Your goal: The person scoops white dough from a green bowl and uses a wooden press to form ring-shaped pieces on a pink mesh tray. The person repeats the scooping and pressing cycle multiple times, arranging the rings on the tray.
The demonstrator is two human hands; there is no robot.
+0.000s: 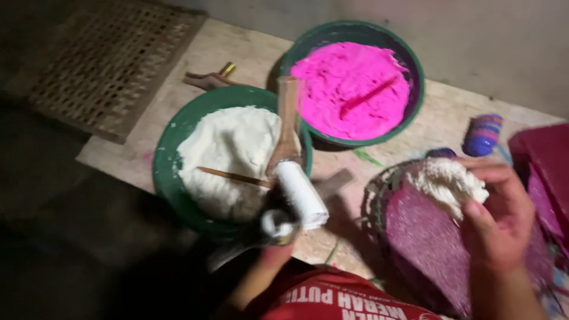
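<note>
White dough [447, 184] sits pinched in the fingers of the right hand [498, 222], just above a purple glittery mould [427, 237] near the right edge of the wooden board [438, 121]. The left hand [275, 252] grips a white-coated roller [302, 195] upright over the near rim of the green bowl of white dough [228, 157]; the bowl of pink dough [352, 89] stands at the far edge. The step appears to be filling the mould. Next, the lump likely needs pressing flat onto it, with care to keep it centred.
</note>
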